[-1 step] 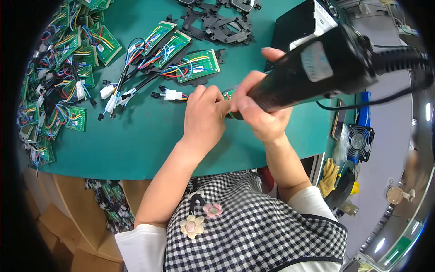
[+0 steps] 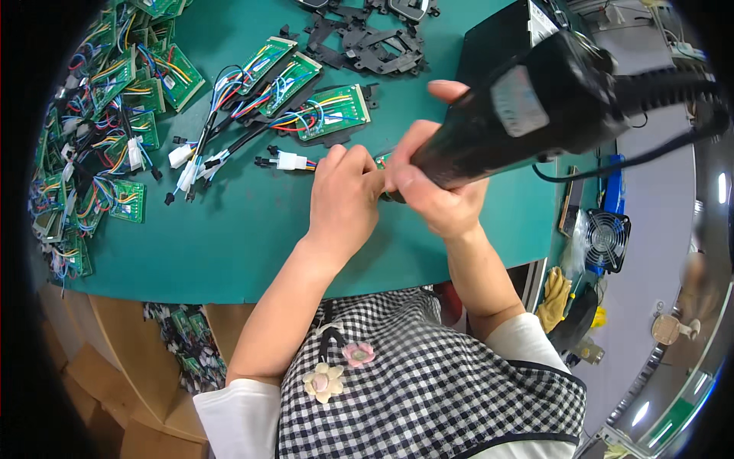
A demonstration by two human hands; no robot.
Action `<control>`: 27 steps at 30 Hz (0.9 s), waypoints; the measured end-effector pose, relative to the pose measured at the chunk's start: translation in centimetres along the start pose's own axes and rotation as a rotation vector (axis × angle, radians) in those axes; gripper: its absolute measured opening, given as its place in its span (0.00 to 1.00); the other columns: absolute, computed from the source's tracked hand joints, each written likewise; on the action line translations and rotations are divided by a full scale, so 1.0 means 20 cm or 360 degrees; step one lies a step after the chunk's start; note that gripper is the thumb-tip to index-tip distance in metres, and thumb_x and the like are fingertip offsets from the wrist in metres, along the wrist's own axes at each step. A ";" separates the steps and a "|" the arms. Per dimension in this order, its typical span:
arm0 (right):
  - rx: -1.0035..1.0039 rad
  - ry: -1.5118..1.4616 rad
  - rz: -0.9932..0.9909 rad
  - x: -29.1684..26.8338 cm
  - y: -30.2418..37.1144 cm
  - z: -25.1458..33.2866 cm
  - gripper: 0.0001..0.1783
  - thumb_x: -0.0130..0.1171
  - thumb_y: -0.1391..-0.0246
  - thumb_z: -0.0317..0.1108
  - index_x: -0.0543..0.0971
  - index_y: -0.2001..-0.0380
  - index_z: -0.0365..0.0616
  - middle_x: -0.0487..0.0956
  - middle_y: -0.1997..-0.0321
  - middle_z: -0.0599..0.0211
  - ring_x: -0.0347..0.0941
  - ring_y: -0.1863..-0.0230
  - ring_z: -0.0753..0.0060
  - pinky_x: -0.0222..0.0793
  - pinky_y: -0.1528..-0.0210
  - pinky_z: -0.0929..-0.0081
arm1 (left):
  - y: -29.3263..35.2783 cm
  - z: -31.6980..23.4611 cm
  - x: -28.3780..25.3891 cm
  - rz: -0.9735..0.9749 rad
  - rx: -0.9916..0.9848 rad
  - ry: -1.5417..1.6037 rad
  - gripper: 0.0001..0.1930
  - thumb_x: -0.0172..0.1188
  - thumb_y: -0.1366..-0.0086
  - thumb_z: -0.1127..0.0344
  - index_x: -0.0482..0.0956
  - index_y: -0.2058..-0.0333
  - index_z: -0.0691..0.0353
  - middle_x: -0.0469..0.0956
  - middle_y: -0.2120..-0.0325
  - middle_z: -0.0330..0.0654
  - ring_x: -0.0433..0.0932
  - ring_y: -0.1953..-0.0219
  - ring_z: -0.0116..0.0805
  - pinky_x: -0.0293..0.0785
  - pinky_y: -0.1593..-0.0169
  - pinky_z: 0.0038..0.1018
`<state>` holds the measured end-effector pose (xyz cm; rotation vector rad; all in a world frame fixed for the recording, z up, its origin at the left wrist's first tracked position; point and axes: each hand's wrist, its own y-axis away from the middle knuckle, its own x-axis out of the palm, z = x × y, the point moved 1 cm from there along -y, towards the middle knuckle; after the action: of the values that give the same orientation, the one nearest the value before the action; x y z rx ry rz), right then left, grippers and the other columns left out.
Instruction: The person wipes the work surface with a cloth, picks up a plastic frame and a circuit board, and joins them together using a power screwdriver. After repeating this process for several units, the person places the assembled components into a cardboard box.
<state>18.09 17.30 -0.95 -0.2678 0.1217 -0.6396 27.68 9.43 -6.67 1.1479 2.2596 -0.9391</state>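
My right hand [image 2: 437, 183] is wrapped round a black corded electric screwdriver [image 2: 497, 115], which slants down to the left; its tip is hidden by my hands. My left hand [image 2: 344, 195] is closed, its fingertips pressed down on a small green circuit board [image 2: 382, 160], of which only a sliver shows between the hands. A white plug connector [image 2: 291, 161] on coloured wires sticks out to the left from under my left fingers. Just beyond lie several wired green boards on black plastic frames, the nearest board [image 2: 336, 112] above my left hand.
A large heap of wired circuit boards [image 2: 115, 138] covers the left of the green table [image 2: 206, 260]. Black plastic frames [image 2: 375, 44] are piled at the back. A black box [image 2: 501, 42] stands at the back right. The screwdriver's cord [image 2: 634, 164] loops over the right side, above a fan [image 2: 608, 239].
The electric screwdriver and my right hand have shifted slightly to the left. My left hand stays in place on the board.
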 end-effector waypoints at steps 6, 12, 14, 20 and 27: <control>-0.0297 0.0100 0.0396 -0.01 0.01 -0.06 0.42 0.59 0.64 0.23 0.51 0.44 0.30 0.72 0.79 0.65 0.68 0.79 0.76 0.63 0.76 0.81 | -0.01 0.02 0.03 -0.0130 0.0025 0.0197 0.04 0.57 0.57 0.76 0.74 0.84 0.59 0.65 0.79 0.38 0.65 0.72 0.38 0.62 0.69 0.32; -0.0700 -0.0714 -0.0318 -0.08 0.08 0.22 0.41 0.53 0.53 0.30 0.45 0.38 0.49 0.69 0.80 0.65 0.67 0.81 0.70 0.68 0.75 0.72 | 0.00 -0.05 -0.16 -0.0269 0.0076 0.0053 0.07 0.64 0.55 0.76 0.82 0.74 0.59 0.70 0.80 0.40 0.69 0.73 0.38 0.67 0.70 0.31; -0.0762 -0.0613 -0.0397 -0.20 0.11 0.32 0.41 0.53 0.51 0.33 0.44 0.38 0.56 0.68 0.77 0.66 0.66 0.82 0.71 0.66 0.76 0.71 | -0.09 -0.04 -0.39 -0.0451 0.0148 -0.0144 0.07 0.63 0.52 0.76 0.82 0.72 0.60 0.71 0.79 0.41 0.70 0.75 0.35 0.67 0.71 0.28; -0.0389 -0.0505 -0.0581 -0.22 0.17 0.12 0.41 0.56 0.53 0.31 0.47 0.40 0.43 0.67 0.80 0.64 0.65 0.81 0.71 0.66 0.75 0.71 | -0.32 0.37 -0.65 -0.0187 -0.0193 -0.0565 0.09 0.60 0.48 0.74 0.82 0.67 0.60 0.74 0.72 0.43 0.73 0.67 0.39 0.68 0.62 0.28; -0.0098 -0.0630 -0.0710 -0.28 0.21 0.00 0.40 0.57 0.55 0.29 0.49 0.41 0.39 0.68 0.82 0.63 0.67 0.81 0.71 0.66 0.75 0.73 | -0.66 0.43 -0.66 0.0611 -0.1049 -0.0771 0.42 0.63 0.55 0.40 0.71 0.54 0.76 0.73 0.55 0.60 0.73 0.52 0.47 0.68 0.50 0.34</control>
<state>15.95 23.89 -1.92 -0.4826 -0.3076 -1.0122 24.76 -9.41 0.89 0.8772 1.6684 -0.2378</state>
